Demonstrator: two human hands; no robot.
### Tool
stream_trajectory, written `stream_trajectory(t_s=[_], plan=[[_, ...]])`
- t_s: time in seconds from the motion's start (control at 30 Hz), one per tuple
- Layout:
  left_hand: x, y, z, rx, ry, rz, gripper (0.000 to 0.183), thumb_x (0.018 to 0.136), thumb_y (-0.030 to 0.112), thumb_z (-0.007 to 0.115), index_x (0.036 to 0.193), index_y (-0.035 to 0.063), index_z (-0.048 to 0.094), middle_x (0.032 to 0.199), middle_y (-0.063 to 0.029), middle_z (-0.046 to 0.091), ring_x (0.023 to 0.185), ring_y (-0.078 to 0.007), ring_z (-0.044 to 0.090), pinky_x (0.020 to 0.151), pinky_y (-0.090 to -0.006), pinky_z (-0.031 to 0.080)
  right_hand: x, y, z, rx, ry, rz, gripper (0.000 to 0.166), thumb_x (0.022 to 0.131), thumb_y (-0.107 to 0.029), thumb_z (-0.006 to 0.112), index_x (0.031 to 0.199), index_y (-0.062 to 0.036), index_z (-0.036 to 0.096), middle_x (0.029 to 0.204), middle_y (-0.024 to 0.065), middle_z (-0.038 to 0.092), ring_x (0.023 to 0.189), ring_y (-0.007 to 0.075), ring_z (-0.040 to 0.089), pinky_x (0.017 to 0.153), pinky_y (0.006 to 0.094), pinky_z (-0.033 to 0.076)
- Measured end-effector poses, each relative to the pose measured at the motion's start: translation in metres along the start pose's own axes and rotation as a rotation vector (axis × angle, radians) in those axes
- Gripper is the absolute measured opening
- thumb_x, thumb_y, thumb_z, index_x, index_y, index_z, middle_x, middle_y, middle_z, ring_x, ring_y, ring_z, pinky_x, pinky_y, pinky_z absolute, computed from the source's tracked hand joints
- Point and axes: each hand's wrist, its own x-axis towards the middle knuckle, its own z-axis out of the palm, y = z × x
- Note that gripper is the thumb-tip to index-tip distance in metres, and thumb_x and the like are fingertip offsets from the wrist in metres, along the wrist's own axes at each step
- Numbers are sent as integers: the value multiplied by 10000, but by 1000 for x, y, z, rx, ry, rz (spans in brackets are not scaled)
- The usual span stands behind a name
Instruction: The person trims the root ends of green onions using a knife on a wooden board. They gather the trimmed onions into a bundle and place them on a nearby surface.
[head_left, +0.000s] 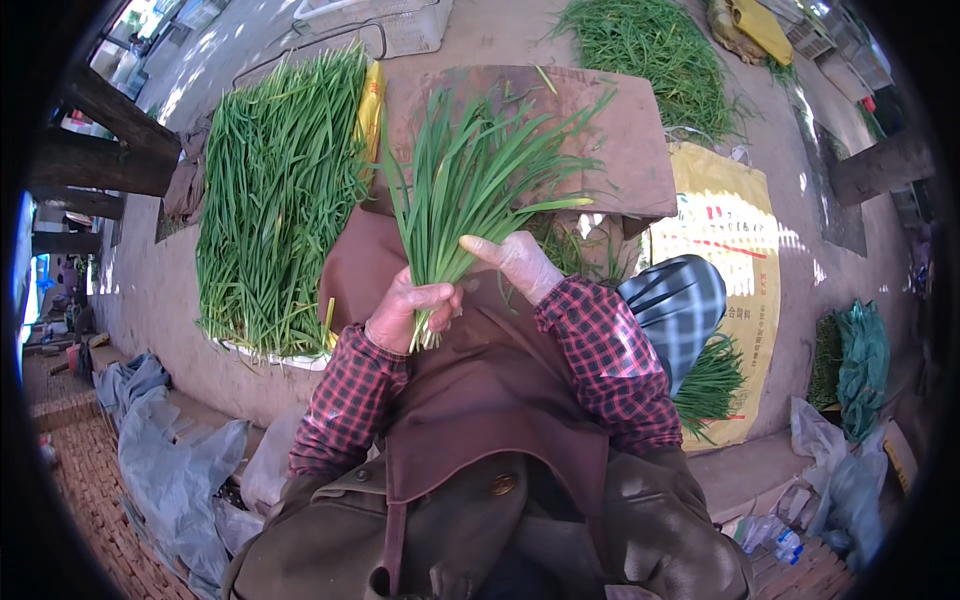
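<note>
My left hand (411, 306), in a thin pale glove, is closed around the pale stem ends of a bunch of green garlic chives (457, 187). The leaves fan up and to the right, over a board covered in brown material (637, 142). My right hand (517, 262), gloved too, lies against the bunch's right side with the thumb on the stems; its other fingers are mostly hidden. A large, neatly layered pile of chives (281, 210) lies to the left. A looser heap (645, 60) is on the ground at the upper right.
A yellow woven sack (757, 300) lies at the right with a smaller bunch of chives (709, 386) on it. A white plastic crate (409, 26) stands beyond the board. Plastic sheeting (172, 457) is at the lower left, plastic bottles (780, 540) at the lower right, and wooden posts (112, 161) at the left.
</note>
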Motion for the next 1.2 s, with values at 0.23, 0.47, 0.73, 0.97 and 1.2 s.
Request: stream_trajectory(t_s=[0.23,0.47,0.73,0.97,1.2], plan=[[-15,-3,-2,2,49,20,277,809,104,717,1026,-11,588,746,-79,604,502,-111,515,481,-245,444,-24,-34,-4,-230,142,183,473,860,-358,730,827,108,658,664,162,656,456,209,604,423,279,488],[-12,-15,-3,16,52,2,272,807,50,724,1038,-4,590,751,-62,606,506,-103,514,491,-240,450,-16,-98,28,-599,421,-564,274,895,-104,661,1131,34,663,896,99,707,629,87,613,608,228,508],[-7,-23,5,72,33,33,237,790,42,731,983,20,595,733,-32,606,492,-96,503,480,-240,432,14,-96,11,-1015,114,-242,414,845,-123,675,1234,4,612,999,102,707,590,125,613,583,260,517],[-6,-23,12,153,73,25,195,821,52,719,957,33,581,701,-19,584,481,-91,491,476,-239,426,13,-76,0,-1251,52,-511,324,828,-168,691,1116,-21,671,946,122,695,674,221,661,625,325,530],[-15,-24,10,230,144,-48,144,876,81,677,951,51,557,682,-3,543,453,-69,437,453,-229,397,0,-58,14,-1703,69,-546,132,843,-164,642,921,-69,689,827,136,664,728,318,664,631,406,530]])
